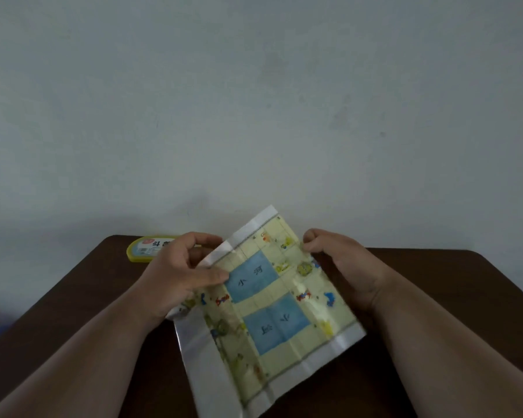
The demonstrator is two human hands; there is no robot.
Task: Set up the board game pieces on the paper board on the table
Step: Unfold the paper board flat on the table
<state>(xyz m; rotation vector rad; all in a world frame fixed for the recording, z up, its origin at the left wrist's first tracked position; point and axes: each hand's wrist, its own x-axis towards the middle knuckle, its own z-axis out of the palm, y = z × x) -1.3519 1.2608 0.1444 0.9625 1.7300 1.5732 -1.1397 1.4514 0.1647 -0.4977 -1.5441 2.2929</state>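
Between the two hands, over the dark brown table (pixel 73 297), hangs the paper board (pixel 269 300). It is not flat yet. You can see fold lines all over it, and its near end droops toward the person.

Its long way runs from far to near, tipped a bit to one side. So the two long edges face the hands, one hand on each side.

Over on the left long edge, the left hand (pixel 184 267) pinches the paper, with the thumb on top of the printed side. Over on the right long edge, up near the far corner, the right hand (pixel 335 260) has its fingers curled and pinches the paper too. Both hands hold the far half. Nobody holds the near half.

I think the next job is to pull the sides apart and lay the board down flat. Both hands are just as near, so both should help.

Behind the left hand lies a yellow box (pixel 147 248), flat on the table near the wall. The game pieces may be inside it, but I cannot tell. No pieces show anywhere yet.
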